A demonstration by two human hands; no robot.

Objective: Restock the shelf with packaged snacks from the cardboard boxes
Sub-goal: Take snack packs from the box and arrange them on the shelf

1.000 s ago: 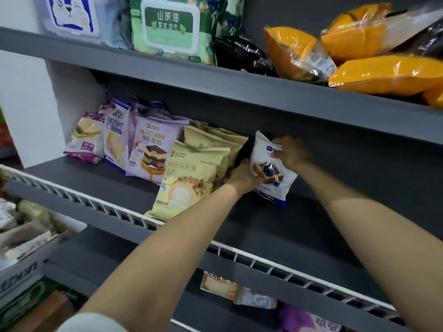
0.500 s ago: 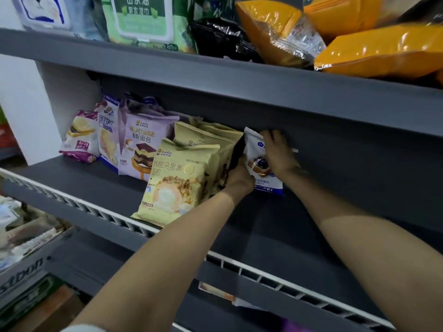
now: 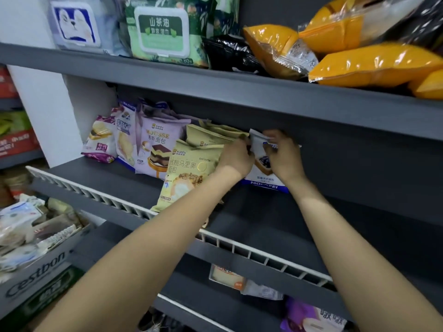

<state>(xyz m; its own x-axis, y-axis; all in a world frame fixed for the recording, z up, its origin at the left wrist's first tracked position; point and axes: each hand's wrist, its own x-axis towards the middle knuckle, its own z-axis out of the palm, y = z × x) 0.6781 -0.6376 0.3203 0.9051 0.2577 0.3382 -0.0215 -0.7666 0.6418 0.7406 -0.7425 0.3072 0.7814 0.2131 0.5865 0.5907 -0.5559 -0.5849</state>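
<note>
A white and blue snack packet point(image 3: 261, 180) stands upright on the middle grey shelf point(image 3: 275, 219), right of a row of yellow-green bread packets point(image 3: 189, 173). My right hand point(image 3: 282, 156) grips the packet's upper right part, fingers curled over its top. My left hand point(image 3: 236, 159) pinches its upper left edge, pressed between it and the yellow-green packets. Purple mousse packets point(image 3: 155, 144) and other snack packets point(image 3: 103, 142) stand further left on the same shelf. A cardboard box point(image 3: 40, 271) full of packets sits at the lower left.
The upper shelf holds wet-wipe packs point(image 3: 165, 32), a black bag point(image 3: 230, 53) and orange bags point(image 3: 374, 63). A white wire rail point(image 3: 239, 245) runs along the middle shelf's front. More packets point(image 3: 239, 279) lie on the lower shelf. The middle shelf's right part is bare.
Both hands have pushed the white and blue packet upright and back against the yellow-green row. My left hand has risen to its top edge.
</note>
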